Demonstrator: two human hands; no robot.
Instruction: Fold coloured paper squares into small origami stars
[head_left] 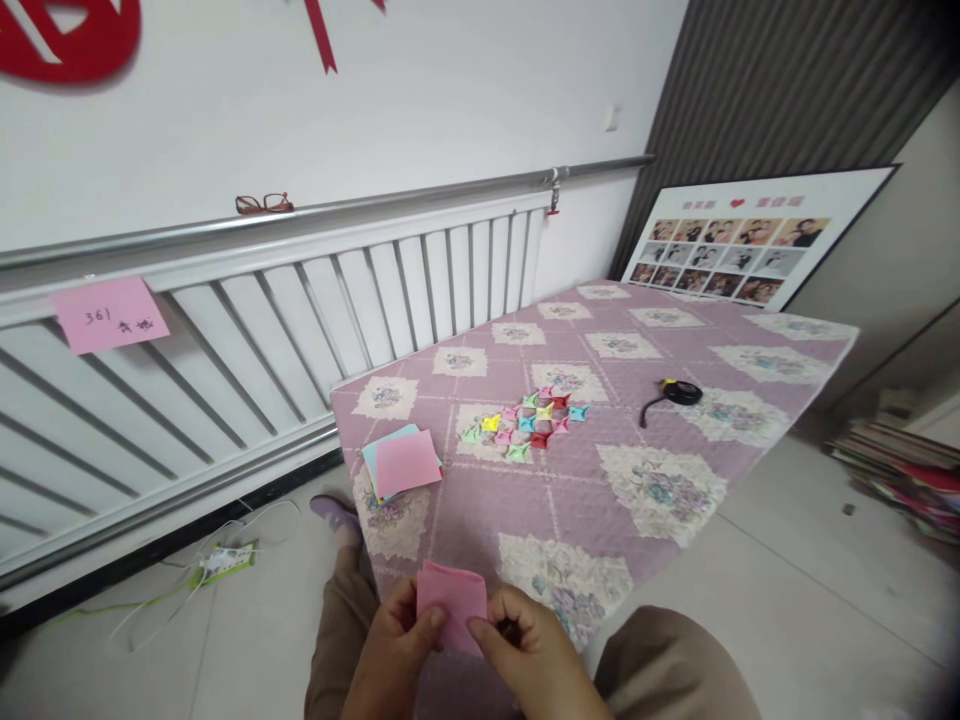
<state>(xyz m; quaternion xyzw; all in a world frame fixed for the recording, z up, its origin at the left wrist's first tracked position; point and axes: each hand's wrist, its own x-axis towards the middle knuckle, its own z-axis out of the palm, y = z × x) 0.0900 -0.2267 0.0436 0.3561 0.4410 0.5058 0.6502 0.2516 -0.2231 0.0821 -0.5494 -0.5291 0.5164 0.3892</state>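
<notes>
A folded piece of pink paper [454,592] is held between my two hands, just above the near edge of the table. My left hand [401,640] pinches its left side, thumb on top. On the right side, my right hand [529,645] grips it with thumb and curled fingers. Beyond them at the left lies a stack of coloured paper sheets [409,464], pink on top with blue and yellow showing beneath. Further in, several small folded paper pieces [527,424] in green, yellow, pink, red and blue sit in rows on the cloth.
The floral tablecloth [525,510] covers the table, which stands against a white radiator [420,290]. A black tape measure [682,392] lies at the right. Glasses [264,203] rest on the pipe. A photo board [750,240] leans at the back. A power strip [225,562] lies on the floor.
</notes>
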